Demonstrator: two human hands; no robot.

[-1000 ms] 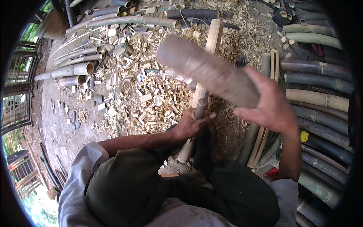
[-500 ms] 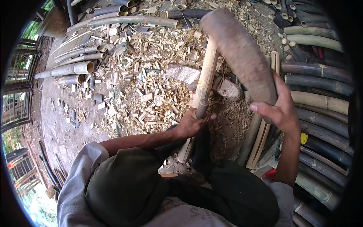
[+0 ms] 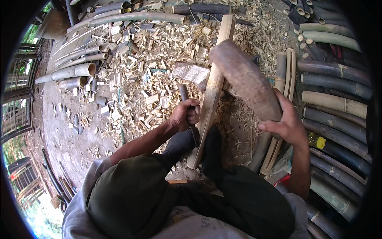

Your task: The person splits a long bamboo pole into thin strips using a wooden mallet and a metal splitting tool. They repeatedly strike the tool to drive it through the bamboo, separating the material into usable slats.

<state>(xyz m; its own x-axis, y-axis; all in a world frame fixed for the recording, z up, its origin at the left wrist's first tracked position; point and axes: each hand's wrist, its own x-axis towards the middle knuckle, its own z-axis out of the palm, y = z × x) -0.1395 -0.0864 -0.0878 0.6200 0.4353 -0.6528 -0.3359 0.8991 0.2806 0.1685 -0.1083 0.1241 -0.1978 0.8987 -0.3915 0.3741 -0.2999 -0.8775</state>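
Observation:
My left hand (image 3: 185,114) is closed around a chisel (image 3: 183,93). Its round handle sticks up above my fist, and its narrow blade points down toward my left foot, just left of a long bamboo piece (image 3: 214,85). That pale piece slants away from me, its near end lying between my dark-covered feet (image 3: 212,147). In my right hand (image 3: 289,124) is a thick brown wooden mallet (image 3: 247,81), gripped at its near end. The mallet's far end reaches over the bamboo piece; whether they touch I cannot tell. Under the bamboo lies a wood block (image 3: 191,74), partly hidden.
Wood chips (image 3: 151,85) cover the ground ahead. Bamboo poles (image 3: 336,101) lie stacked along the right, with slotted bamboo lengths (image 3: 278,139) beside my right hand. More cut bamboo (image 3: 75,72) lies at the left. A yellow object (image 3: 317,141) rests among the right-hand poles.
My left hand has moved left with the chisel, away from the bamboo piece. The mallet has come down and nearer, uncovering the bamboo's far end.

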